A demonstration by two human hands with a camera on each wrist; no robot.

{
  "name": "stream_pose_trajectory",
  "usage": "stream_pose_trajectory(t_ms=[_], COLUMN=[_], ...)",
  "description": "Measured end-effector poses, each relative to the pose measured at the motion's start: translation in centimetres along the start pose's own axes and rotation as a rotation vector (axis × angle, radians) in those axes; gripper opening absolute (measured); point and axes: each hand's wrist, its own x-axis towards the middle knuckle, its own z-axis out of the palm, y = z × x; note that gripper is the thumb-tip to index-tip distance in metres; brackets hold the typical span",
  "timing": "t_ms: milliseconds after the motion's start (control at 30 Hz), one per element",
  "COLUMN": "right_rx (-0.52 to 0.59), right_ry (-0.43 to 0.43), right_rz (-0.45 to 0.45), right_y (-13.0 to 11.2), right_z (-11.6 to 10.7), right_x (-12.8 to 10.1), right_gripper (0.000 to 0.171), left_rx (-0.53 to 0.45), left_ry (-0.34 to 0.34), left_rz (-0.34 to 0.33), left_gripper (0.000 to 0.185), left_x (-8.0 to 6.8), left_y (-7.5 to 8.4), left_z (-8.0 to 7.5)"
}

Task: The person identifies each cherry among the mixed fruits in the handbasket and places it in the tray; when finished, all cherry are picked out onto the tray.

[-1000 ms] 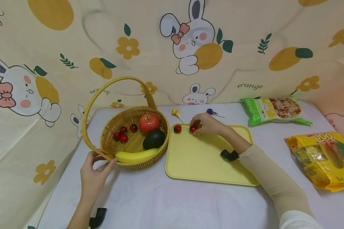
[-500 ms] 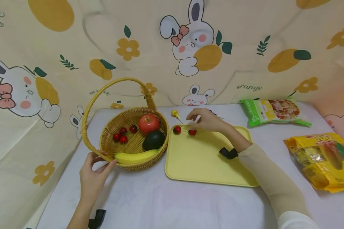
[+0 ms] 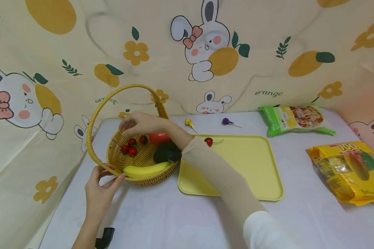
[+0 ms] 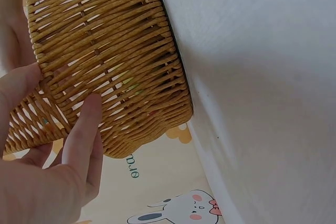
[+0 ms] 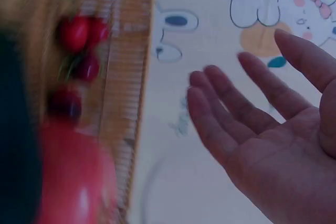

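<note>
On the counter point(image 3: 174, 221), left side: one wicker basket point(image 3: 118, 157) with hoop handle, holding one apple point(image 3: 157, 137), one dark avocado point(image 3: 166, 152), one banana point(image 3: 144, 170) along the near rim, and four loose cherries point(image 3: 131, 146) in a cluster toward the far-left of the bowl

Centre: one yellow tray point(image 3: 237, 173), just right of the basket; one cherry on the tray point(image 3: 208, 141) with stem, at the far-left corner; whether another lies behind the sleeve cannot be told

Far edge: two lollipops, one yellow point(image 3: 190, 123), one purple point(image 3: 226, 121), on the bare counter beyond the tray. Right side: green snack bag point(image 3: 296, 119) far, yellow snack bag point(image 3: 349, 169) nearer

Left hand point(image 3: 101, 188): thumb and fingers point(image 4: 86, 129) laid against the basket's near rim and woven wall, steadying it; touching, lightly curved

Right hand point(image 3: 140, 122): reaching across over the basket, above the cherries; fingers point(image 5: 226, 114) spread and relaxed, palm bare, holding nothing, no contact with fruit

Progress, as judged: the moving of cherries from basket to tray looks barely begun; at least one is across, four remain in the basket, and the next is not yet grasped
</note>
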Motion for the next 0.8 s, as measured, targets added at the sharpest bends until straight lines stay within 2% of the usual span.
stream_pose_trajectory(t_ms=[133,233,300,533,800], right_rx=[0.12,0.212,0.248,0.231,0.182], right_ry=[-0.025,-0.06,-0.101,-0.185,-0.3], right_rz=[0.135,0.235,0.26,0.344,0.381], right_y=[0.9,1.9,2.4,3.3,3.5], right_z=[1.8,2.8,3.4,4.2,4.7], right_x=[2.8,3.6,3.9,4.0,4.0], right_gripper=[0.034,0.034,0.033,0.029,0.035], left_rx=[-0.014,-0.012,-0.01,-0.009,-0.001], left_ry=[-0.001,-0.007,-0.008,-0.02,-0.01], left_rz=[0.01,0.012,0.014,0.016,0.007], left_gripper=[0.043,0.043,0.043,0.044,0.044], left_x=[0.1,0.1,0.1,0.1,0.0], left_y=[-0.1,-0.2,-0.3,-0.4,-0.3], left_z=[-0.1,-0.2,-0.3,-0.2,-0.2])
